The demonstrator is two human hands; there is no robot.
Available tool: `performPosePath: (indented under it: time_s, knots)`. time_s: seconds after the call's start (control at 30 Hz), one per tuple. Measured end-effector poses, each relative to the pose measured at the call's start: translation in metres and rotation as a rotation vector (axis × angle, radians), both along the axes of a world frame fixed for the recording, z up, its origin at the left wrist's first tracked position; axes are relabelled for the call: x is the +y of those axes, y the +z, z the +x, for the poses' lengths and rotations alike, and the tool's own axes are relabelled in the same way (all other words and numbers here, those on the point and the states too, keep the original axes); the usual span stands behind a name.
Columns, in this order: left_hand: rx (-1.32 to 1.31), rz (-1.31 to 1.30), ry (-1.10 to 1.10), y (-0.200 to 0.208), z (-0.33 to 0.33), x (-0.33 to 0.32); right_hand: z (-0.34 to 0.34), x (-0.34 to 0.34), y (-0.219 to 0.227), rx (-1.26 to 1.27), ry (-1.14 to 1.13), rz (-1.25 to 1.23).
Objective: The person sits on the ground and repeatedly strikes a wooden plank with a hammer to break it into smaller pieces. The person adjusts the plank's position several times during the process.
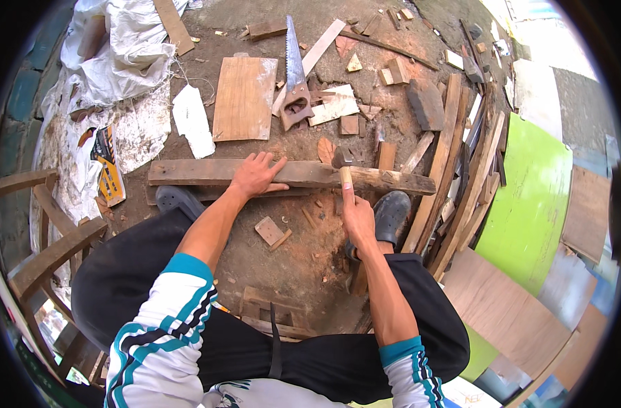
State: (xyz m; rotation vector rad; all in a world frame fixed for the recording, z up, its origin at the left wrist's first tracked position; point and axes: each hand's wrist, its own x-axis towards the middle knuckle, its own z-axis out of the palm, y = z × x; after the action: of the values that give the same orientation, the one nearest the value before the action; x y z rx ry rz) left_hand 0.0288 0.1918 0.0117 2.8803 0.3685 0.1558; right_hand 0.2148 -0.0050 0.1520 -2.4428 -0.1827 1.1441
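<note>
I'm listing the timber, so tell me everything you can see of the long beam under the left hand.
The beam is long and narrow and looks like old wood: grey-brown and scuffed, with a rougher stretch toward its right end. It lies crosswise by the dark shoes. The left hand rests on it, left of its middle. The right hand holds a pale-handled tool at its right half; whether the tool touches it is unclear.

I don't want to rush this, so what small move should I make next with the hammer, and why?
Probably one light, controlled tap with the hammer: the right hand grips it, its head appears over the wooden beam, and the left hand rests on that beam, well to the side of the head.
</note>
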Motion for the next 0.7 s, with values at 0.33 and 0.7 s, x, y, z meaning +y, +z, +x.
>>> performPosePath:
  time_s: [0.33, 0.7]
  knots:
    - [0.048, -0.054, 0.023, -0.003, -0.006, 0.000, -0.022, 0.017, 0.061, -0.262, -0.004, 0.428]
    - [0.094, -0.059, 0.024, 0.006, -0.001, -0.003, -0.044, -0.027, 0.023, -0.292, 0.095, 0.027]
